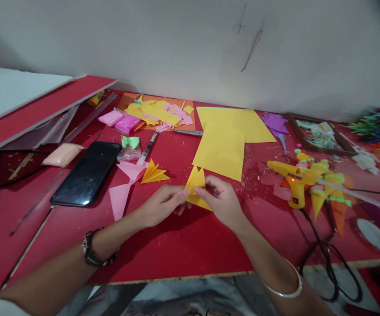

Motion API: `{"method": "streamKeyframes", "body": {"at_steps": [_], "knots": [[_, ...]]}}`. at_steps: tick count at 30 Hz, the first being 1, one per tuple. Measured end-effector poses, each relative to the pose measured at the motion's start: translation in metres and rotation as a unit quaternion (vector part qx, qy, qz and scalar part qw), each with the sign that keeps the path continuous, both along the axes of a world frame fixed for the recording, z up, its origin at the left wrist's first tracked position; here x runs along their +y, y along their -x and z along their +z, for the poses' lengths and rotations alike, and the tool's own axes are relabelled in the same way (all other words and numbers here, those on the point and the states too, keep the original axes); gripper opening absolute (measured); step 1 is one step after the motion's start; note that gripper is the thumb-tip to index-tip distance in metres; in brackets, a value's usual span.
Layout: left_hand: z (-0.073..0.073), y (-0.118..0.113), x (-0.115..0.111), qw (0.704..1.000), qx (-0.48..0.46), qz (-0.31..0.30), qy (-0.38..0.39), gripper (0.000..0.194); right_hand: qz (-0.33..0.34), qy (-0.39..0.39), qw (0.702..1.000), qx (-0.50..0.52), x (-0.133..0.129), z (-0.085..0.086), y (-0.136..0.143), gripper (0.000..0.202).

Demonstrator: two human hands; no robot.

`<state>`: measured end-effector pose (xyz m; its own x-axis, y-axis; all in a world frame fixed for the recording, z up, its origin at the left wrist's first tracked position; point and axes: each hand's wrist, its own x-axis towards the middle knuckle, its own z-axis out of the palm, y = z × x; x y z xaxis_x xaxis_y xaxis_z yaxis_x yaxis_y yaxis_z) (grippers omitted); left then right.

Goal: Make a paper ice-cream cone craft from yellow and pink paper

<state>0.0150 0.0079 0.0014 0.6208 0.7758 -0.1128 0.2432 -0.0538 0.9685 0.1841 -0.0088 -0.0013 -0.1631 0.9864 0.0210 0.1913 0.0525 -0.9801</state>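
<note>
Between my two hands is a small folded piece of yellow paper with a notch at its top. My left hand pinches its left edge, thumb on top. On the right side my right hand grips it, thumb pressed on the front and fingers behind. Just beyond lie yellow paper sheets, overlapping on the red table. To the left of my left hand rest a pleated yellow paper fan and pink paper pieces.
A black phone lies at left, near clay packets. Scissors and paper scraps are at the back. On the right, a yellow glue gun with a lit red light trails a black cord over the table's edge.
</note>
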Motion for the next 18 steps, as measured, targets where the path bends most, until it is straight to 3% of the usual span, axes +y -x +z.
{"method": "streamKeyframes", "body": {"at_steps": [5,10,14,18], "knots": [[-0.0039,-0.0024,0.0016,0.999,0.022,-0.014,-0.028,0.030,-0.007,0.035,0.999,0.033,-0.0010,0.0020,0.0023,0.015],[-0.0033,-0.0025,0.0000,0.999,0.029,-0.015,-0.024,0.035,-0.023,0.077,0.995,0.064,-0.0007,0.0023,0.0025,0.038],[-0.0034,-0.0021,-0.0001,0.999,0.034,-0.012,-0.011,0.037,0.030,0.134,0.988,0.070,-0.0001,0.0035,0.0020,0.023],[-0.0032,-0.0025,0.0005,0.999,0.031,-0.015,0.007,0.039,0.039,0.116,0.991,0.046,-0.0008,0.0066,0.0019,0.025]]}}
